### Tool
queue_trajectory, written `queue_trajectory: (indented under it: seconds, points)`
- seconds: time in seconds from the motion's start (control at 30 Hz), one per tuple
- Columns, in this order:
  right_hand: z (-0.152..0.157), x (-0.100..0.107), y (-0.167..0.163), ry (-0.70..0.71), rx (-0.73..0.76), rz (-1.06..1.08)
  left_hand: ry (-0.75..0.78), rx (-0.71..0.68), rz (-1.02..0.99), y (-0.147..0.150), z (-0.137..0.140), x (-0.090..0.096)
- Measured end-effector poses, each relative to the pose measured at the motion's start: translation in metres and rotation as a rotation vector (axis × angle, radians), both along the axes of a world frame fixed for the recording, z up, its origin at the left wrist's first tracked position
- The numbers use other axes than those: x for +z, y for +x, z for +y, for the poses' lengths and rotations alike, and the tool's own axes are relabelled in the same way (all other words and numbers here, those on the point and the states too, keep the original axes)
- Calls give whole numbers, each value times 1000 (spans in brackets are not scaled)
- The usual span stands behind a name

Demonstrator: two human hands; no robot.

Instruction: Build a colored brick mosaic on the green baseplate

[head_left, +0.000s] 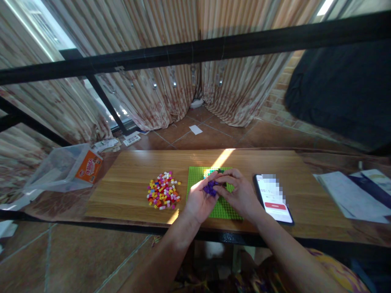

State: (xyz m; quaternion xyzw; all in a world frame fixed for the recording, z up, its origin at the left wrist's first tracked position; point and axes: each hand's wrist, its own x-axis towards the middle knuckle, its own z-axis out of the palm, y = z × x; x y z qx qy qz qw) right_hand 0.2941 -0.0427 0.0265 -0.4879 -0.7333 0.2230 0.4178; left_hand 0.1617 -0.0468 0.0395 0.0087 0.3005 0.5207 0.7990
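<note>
Several small purple toy bricks [210, 188] rest in my left hand [200, 197], which is cupped palm up around them. My right hand [241, 193] reaches in from the other side, thumb and index finger pinched at the purple bricks. Which brick the fingertips grip is too small to make out. Both hands are above a green studded baseplate [226, 211] and hide much of it. Some teal and dark pieces [209, 173] show near the plate's far edge, partly behind my fingers. To the left, a loose heap of mixed coloured bricks [164, 191] lies on the table.
On the wooden table [122, 195], a phone [273, 199] with a lit screen lies to the right. A clear plastic bin [58, 169] with an orange label stands past the left end. Papers [351, 195] lie at the right. A dark rail [171, 55] crosses before the curtains.
</note>
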Motion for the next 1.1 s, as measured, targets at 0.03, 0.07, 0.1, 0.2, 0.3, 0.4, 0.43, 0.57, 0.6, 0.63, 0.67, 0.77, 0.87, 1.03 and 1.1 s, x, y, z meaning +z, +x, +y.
queue_trajectory:
  seconds: [0.03, 0.07, 0.1, 0.2, 0.3, 0.4, 0.43, 0.57, 0.6, 0.63, 0.67, 0.77, 0.87, 1.03, 1.1]
  points:
    - [1, 0, 1, 3, -5, 13, 2, 0, 11, 0, 0, 0]
    - [1, -1, 2, -1, -1, 24, 4, -1, 19, -1, 1, 0]
    - [2, -2, 3, -10, 7, 33, 4, -3, 24, -1, 1, 0]
    - [5, -5, 6, -45, 35, 40, -5, -5, 31, -1, 0, -1]
    - [5, -7, 6, -77, 45, 38, -18, -7, 28, 0, -1, -5]
    - [4, -7, 4, -116, 49, 58, -19, -19, 10, 0, -2, -8]
    - [4, -7, 3, -130, 51, 73, -17, -24, 3, 0, -2, -10]
    - [3, -9, 1, -167, 58, 151, -19, -23, -12, -2, -1, -12]
    - [3, -10, 0, -168, 56, 164, -21, -15, -11, -2, -1, -13]
    - [3, -11, 0, -169, 55, 172, -23, -7, -6, -2, -1, -13]
    - [3, -12, 0, -168, 53, 178, -28, -1, 3, -2, -1, -13]
    - [4, -14, 2, -157, 37, 181, -55, 22, 55, -2, -1, -12]
    - [9, -13, 11, -107, -26, 207, -65, 0, 93, -4, -1, -7]
    - [33, -20, 39, -87, -290, 256, -103, -96, 135, -13, -1, -1]
    - [44, -28, 45, -137, -339, 263, -96, -111, 164, -16, -2, -2]
